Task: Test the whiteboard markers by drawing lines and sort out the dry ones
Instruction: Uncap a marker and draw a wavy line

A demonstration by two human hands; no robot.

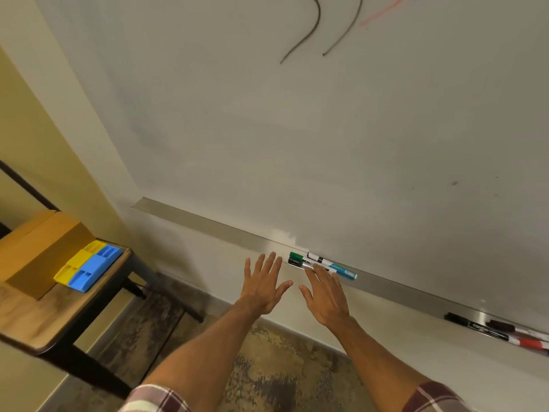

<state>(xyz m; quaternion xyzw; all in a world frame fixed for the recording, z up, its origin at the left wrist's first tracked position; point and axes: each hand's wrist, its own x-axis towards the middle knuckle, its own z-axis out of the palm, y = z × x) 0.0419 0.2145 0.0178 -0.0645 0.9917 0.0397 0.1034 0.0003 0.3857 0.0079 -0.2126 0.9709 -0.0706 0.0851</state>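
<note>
Head view, only one.

- Left hand [263,285] is hovering just below the long brushed-metal marker tray [208,223] at the foot of the white whiteboard [326,144]. Fingers are spread and straight, holding nothing.
- Right hand [325,295] is likewise lying flat and splayed, gripping nothing. Its fingertips [315,268] are overlapping the near cluster of markers; actual contact cannot be told.
- Near cluster is lying in the tray: green-capped marker [296,256], black-capped marker [294,262] just beside it, white-barrelled dark-capped marker [315,258] behind, light-blue marker [343,270] trailing right.
- Second group is sitting well apart at the tray's right end: long black marker [472,324], red-capped marker [530,342].
- Board top is showing two dark curved lines [309,34] and a faint red stroke [380,13].
- Wooden side table [35,322] at left is carrying a brown cardboard box [35,248] and a yellow-and-blue plastic organiser [89,266].

Handling, as judged: the markers are looking light, rigid and smooth-barrelled, likely to roll or nudge their neighbours. Best pinched mid-barrel between thumb and fingers, one at a time, leaving the cap end for the other hand.
</note>
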